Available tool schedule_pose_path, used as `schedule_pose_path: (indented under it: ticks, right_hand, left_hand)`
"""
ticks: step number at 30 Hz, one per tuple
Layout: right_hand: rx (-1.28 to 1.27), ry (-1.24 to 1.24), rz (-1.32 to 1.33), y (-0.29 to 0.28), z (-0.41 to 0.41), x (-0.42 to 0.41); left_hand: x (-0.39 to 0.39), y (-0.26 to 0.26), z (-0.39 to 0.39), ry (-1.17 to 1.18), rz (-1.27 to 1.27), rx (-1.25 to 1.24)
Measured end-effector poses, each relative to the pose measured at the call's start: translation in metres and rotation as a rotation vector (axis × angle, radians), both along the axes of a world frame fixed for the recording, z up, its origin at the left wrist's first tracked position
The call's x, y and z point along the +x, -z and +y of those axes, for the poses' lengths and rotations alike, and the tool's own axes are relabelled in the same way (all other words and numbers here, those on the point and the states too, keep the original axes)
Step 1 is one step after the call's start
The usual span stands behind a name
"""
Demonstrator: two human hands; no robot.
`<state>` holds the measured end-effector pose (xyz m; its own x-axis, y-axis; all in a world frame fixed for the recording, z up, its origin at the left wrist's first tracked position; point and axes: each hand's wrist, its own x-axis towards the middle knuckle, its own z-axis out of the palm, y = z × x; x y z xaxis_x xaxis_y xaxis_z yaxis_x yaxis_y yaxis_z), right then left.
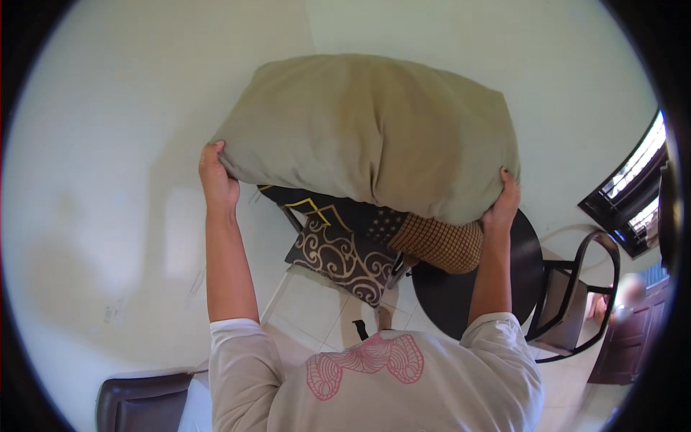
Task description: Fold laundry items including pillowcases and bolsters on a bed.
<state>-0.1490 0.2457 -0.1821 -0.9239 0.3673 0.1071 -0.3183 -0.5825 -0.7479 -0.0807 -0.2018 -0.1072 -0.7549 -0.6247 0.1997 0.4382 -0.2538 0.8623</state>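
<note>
A large olive-beige pillow (345, 129) is held up in front of me, creased down its middle. My left hand (216, 173) grips its lower left corner with the thumb on the near face. At the lower right corner, my right hand (503, 201) grips it the same way. Below the pillow, and partly hidden by it, are a black cushion with yellow lines and stars (324, 208) and a brown checked cushion (442, 240). A dark brown cushion with pale scrolls (345, 254) lies lower down. What supports these cushions is mostly hidden.
A round black table (469, 297) stands at the right, beside a black-framed chair (572, 302). A brown padded seat (146, 402) is at the lower left. Pale walls (108, 162) meet behind the pillow. A person (599, 308) is near the dark door (631, 335).
</note>
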Motion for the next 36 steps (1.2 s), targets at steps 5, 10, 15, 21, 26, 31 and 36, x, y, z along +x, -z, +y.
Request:
schedule_pose_path:
  ticks: [5,10,15,21,26,31,36]
  right_hand:
    - [0.401,-0.154,-0.396,0.056,-0.002,-0.030]
    - [0.415,-0.283,-0.567,0.083,0.018,-0.040]
    - [0.327,-0.324,-0.526,0.076,0.018,-0.045]
    - [0.469,-0.357,-0.454,0.083,-0.001,-0.030]
    - [0.983,-0.247,-0.513,0.100,0.003,-0.036]
    - [1.253,0.327,-0.243,0.085,-0.008,-0.044]
    - [1.360,0.417,0.042,0.051,-0.048,-0.030]
  left_hand:
    - [-0.057,0.082,-0.016,-0.286,-0.537,-0.353]
    - [-0.068,0.141,0.030,-0.198,-0.687,-0.517]
    - [-0.086,0.136,0.064,-0.202,-0.720,-0.630]
    - [-0.124,0.142,0.048,-0.170,-0.474,-0.741]
    - [-0.100,0.177,0.047,-0.163,-0.706,-0.818]
    - [-0.039,0.207,0.045,-0.202,-0.678,-0.857]
    - [0.059,0.273,0.055,-0.269,-0.818,-0.921]
